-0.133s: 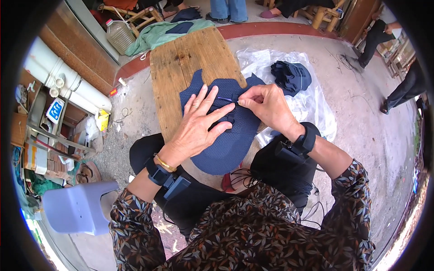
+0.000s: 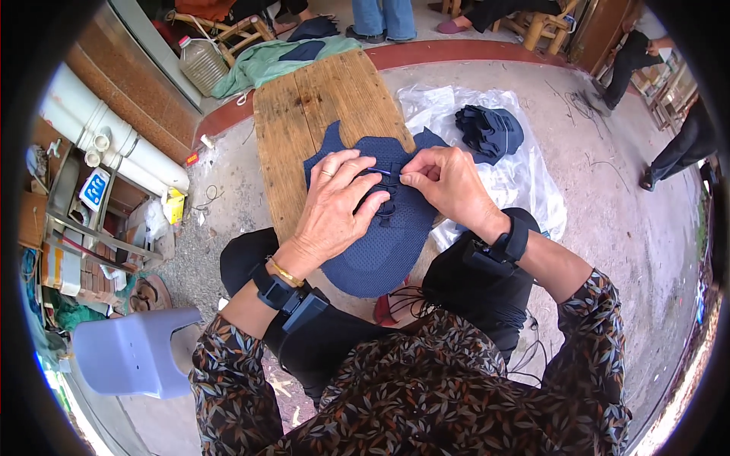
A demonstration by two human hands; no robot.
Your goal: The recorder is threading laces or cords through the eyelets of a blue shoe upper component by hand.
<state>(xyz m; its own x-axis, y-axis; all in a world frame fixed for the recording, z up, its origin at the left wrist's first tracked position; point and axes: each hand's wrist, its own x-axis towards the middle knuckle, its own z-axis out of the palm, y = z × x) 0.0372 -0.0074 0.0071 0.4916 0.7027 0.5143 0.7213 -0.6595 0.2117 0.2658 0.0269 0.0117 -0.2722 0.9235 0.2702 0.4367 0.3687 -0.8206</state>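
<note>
A navy mesh shoe upper [image 2: 365,262] lies flat on a wooden board, its rounded end toward me. A dark lace [image 2: 380,172] with a bluish, shiny stretch crosses its middle, and dark loops run down below it. My left hand [image 2: 328,205] rests on the upper's left side, fingers bent with their tips beside the lace and thumb apart from them. On the other side my right hand [image 2: 449,182] is closed in a pinch of thumb and forefinger at the lace's right end. The pinched tip itself is hidden by the fingers.
The wooden board [image 2: 319,99] reaches away from me. On its right, a stack of navy uppers [image 2: 490,133] sits on clear plastic sheeting [image 2: 525,186]. A lavender plastic stool [image 2: 125,353] stands at left, near white pipes [image 2: 114,129]. Other people's legs [image 2: 384,19] show beyond.
My left fingers have gone from spread out to bent, drawing back from the right hand and uncovering more of the loops. The right hand still pinches at nearly the same spot.
</note>
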